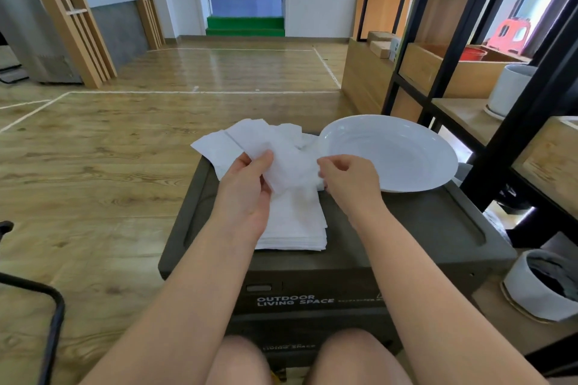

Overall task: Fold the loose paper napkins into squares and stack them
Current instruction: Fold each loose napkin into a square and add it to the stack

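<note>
A white paper napkin (283, 162) is lifted above a dark storage box (391, 228). My left hand (247, 184) pinches its left side with thumb on top. At its right edge, my right hand (347, 180) grips with curled fingers. Beneath my hands lies a neat stack of folded napkins (297, 228) on the box lid. Behind it, several loose unfolded napkins (225, 147) spread over the far left of the lid.
A large white plate (400, 153) rests on the far right of the lid. Black metal shelving (488, 78) stands close on the right, a white pot (538, 287) on the floor beside the box. A black chair frame (53, 316) is at lower left.
</note>
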